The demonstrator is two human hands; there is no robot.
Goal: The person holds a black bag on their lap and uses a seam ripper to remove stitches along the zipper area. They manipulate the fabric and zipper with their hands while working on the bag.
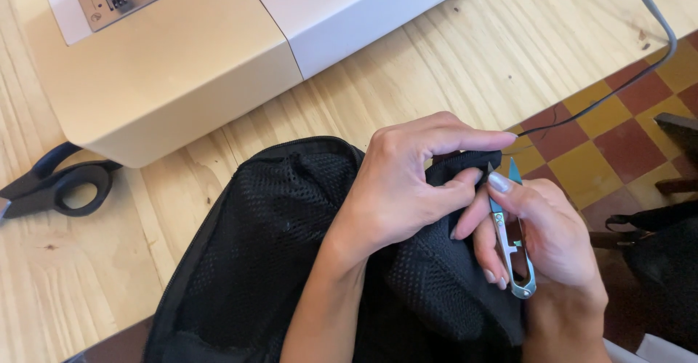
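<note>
A black mesh fabric piece (pixel 269 254) with a zipper edge lies over the near edge of the wooden table (pixel 429 65). My left hand (pixel 407 181) pinches a fold of this fabric near its upper right corner, index finger stretched out along the edge. My right hand (pixel 552 239) holds small metal thread snips (pixel 511 236) with a teal tip, blades pointing up beside the pinched fold. A thin dark thread (pixel 542 126) runs from the fold toward the upper right.
A white sewing machine (pixel 189 50) stands at the back of the table. Black-handled scissors (pixel 54 185) lie at the left. A grey cable (pixel 658 21) runs off the table's right side over a red and yellow tiled floor (pixel 625 130).
</note>
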